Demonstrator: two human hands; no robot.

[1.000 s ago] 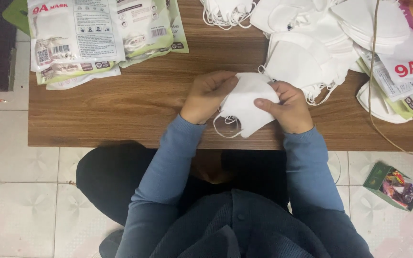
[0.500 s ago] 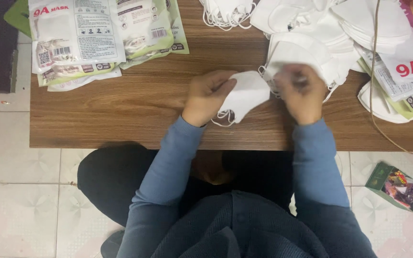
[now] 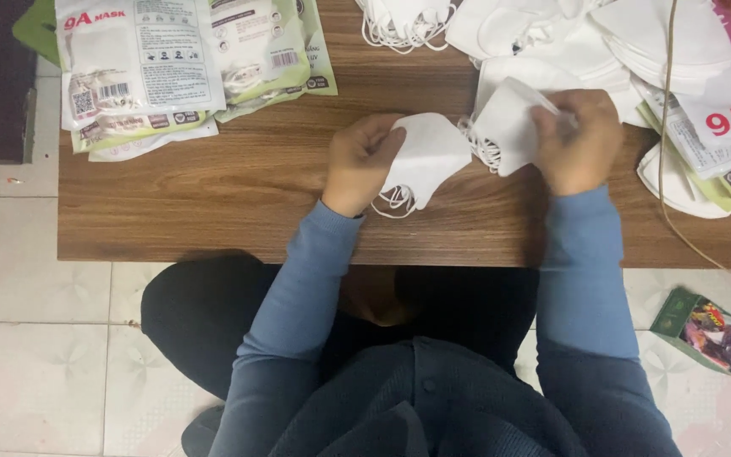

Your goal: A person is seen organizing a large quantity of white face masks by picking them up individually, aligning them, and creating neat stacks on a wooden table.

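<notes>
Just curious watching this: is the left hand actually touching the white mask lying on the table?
Touching. The head view shows the left hand with its fingers curled over the edge of the folded white mask, no gap between them.

Flat printed mask packets [image 3: 162, 72] lie stacked at the wooden worktop's [image 3: 239, 203] far left corner; a small green carton [image 3: 706, 328] rests on the tiled floor [image 3: 35, 338].

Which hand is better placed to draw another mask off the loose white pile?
Probably the right hand: it is at the edge of the pile of white masks, lifting one mask. The left hand holds a folded mask farther away.
</notes>
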